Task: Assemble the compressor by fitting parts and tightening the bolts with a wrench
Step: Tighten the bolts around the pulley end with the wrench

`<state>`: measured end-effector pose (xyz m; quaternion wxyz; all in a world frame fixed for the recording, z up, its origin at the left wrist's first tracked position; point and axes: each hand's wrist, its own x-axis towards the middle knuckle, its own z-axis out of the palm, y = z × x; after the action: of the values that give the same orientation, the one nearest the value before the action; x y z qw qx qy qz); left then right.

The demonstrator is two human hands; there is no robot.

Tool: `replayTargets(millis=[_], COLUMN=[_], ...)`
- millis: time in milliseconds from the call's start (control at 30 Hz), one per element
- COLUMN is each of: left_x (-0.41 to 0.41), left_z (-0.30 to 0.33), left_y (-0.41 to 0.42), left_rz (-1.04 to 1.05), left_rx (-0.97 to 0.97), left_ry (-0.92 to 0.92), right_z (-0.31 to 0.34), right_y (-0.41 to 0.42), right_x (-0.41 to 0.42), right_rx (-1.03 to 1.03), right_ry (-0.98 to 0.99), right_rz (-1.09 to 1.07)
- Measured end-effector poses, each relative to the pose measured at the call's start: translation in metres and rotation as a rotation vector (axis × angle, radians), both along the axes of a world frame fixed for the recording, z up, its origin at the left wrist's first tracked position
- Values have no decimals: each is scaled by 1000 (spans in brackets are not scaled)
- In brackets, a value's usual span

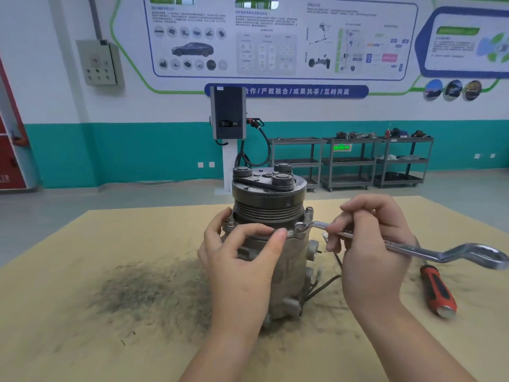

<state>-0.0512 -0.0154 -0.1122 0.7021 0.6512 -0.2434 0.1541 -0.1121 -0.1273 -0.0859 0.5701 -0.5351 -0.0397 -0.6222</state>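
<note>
So the compressor [271, 244] is standing upright on its end in the middle of the table [82, 312], pulley end up, and everything else sits around it. The left hand [242, 260] is wrapped around the housing just under the grooved pulley, fingers curled over the flange on the near side, thumb across the front, so it blocks most of the view of the body there. The right hand [369, 244] grips the shank of a double ring wrench [396, 245], fingers curled over it; the small ring end sits on a bolt [300, 226] on the flange at the compressor's right side, and the big ring end sticks out far to the right, up off the table.

A screwdriver with a red and black handle [438, 292] lies on the table right of the compressor, below the wrench's free end. Thin black wires [322, 288] trail out from the lower right of the housing, partly behind the right wrist.

The table top is a tan board, with a big grey smear of grime [137, 290] left of the compressor and bits scattered round its base.

Behind the compressor there's a charging unit on a white post [228, 117] with a cable, grey metal carts [349, 161] to its right holding parts, a white and teal wall with big info posters [275, 37], and a grey electrical box [99, 62] up left.
</note>
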Motion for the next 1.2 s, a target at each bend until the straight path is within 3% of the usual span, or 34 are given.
replayTargets(millis=[100,267,567,767,867,1000,1200], left_x=[0,4,7,17,29,36,20], left_z=[0,-2,-5,-3,1,3,2], left_y=[-1,-2,-2,7,10,13,8], left_rz=[23,-1,-5,-33,6,-18,69], left_rx=[-1,-10,17,-205,-139,-162,-203], left_ry=[-21,-21,-57,113,151,222,179], right_z=[5,11,8,6,9,15,8], right_y=[-4,-21,-23,-17,-17,-26,-12], right_x=[-3,-4,6,4,1,-6,2], right_rx=[-16,210,389,260,229,353,218], right_ry=[21,-8,95,65,45,-81,81], right_rz=[40,198,365,267,271,416,441])
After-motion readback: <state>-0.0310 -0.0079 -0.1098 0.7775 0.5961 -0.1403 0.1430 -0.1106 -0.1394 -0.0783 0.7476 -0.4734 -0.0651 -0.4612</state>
